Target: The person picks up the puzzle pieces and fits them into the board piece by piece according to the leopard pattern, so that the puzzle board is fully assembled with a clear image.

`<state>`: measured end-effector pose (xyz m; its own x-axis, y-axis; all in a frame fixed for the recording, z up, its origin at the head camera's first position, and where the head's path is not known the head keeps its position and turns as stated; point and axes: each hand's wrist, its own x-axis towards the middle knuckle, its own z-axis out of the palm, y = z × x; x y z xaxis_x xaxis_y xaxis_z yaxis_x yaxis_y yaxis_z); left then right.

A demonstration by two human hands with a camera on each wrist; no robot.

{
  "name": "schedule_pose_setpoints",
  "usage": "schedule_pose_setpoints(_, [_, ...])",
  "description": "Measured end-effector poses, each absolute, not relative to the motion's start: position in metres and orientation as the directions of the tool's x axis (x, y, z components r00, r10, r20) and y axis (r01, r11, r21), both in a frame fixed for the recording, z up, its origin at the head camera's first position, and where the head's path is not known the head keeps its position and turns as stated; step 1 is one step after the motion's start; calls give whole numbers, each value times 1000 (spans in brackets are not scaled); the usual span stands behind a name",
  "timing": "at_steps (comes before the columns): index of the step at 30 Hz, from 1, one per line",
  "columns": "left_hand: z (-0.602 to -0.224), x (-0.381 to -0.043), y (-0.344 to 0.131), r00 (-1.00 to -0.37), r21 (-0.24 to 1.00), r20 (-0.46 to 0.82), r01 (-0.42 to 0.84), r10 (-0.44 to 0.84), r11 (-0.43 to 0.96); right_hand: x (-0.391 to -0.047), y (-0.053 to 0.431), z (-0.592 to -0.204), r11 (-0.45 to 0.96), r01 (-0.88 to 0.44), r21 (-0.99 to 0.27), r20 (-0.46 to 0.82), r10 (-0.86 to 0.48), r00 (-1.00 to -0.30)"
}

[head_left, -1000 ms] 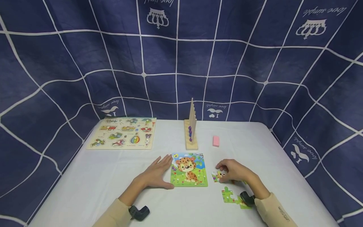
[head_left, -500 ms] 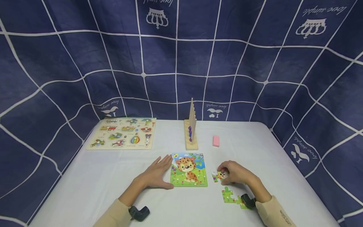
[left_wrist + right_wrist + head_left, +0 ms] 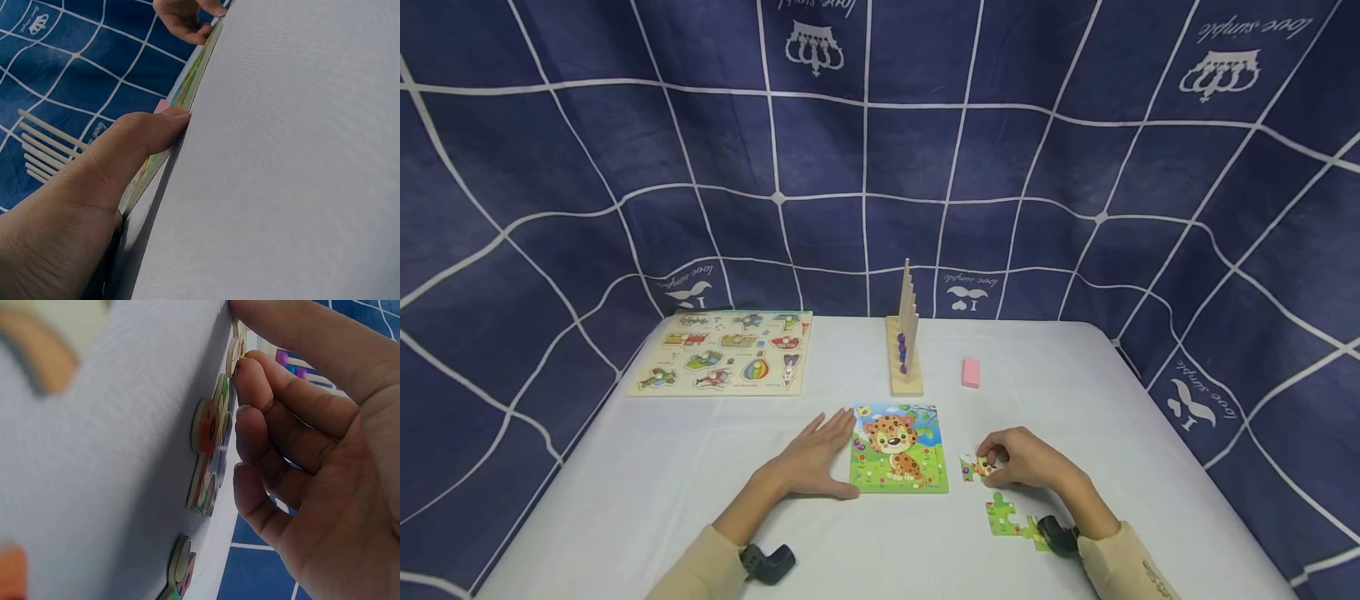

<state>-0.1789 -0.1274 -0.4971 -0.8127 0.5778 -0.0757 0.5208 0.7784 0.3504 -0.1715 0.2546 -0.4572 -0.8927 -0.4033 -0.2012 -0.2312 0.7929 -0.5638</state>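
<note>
A square jigsaw puzzle (image 3: pixel 898 450) with a leopard cub picture lies in the middle of the white table. My left hand (image 3: pixel 811 460) rests on the table at the puzzle's left side, fingers extended; the left wrist view has its thumb (image 3: pixel 147 131) against the board's edge. To the puzzle's right, my right hand (image 3: pixel 1030 460) pinches a jigsaw piece (image 3: pixel 984 468) with a bit of leopard face, between thumb and index finger. Close beside it lies another jigsaw piece (image 3: pixel 966 469). More loose pieces (image 3: pixel 206 444) lie under the palm, seen in the right wrist view.
Green jigsaw pieces (image 3: pixel 1001 517) lie nearer the front, partly covered by the right wrist camera (image 3: pixel 1057 535). Behind the puzzle stand a wooden peg stand (image 3: pixel 907 387) with beads and a pink block (image 3: pixel 971 373). A vehicle puzzle board (image 3: pixel 722 354) is at the back left.
My right hand has shifted slightly to the right and toward me, its fingers closing in on the piece. The left hand and the leopard puzzle have stayed in place.
</note>
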Motion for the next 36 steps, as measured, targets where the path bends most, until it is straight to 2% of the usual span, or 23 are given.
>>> schedule_pose_setpoints(9, [-498, -179, -128, -813, 358, -80, 516, 576, 778, -169, 254, -456, 807, -263, -529, -171, -404, -898])
schedule_pose_setpoints(22, [-499, -179, -127, -818, 363, -93, 503, 567, 785, -171, 259, -458, 757, -314, -574, -142, -469, -872])
schedule_pose_setpoints(36, [-499, -179, -127, -818, 354, -83, 510, 569, 784, -174, 257, -458, 755, -305, -580, -138, -460, -877])
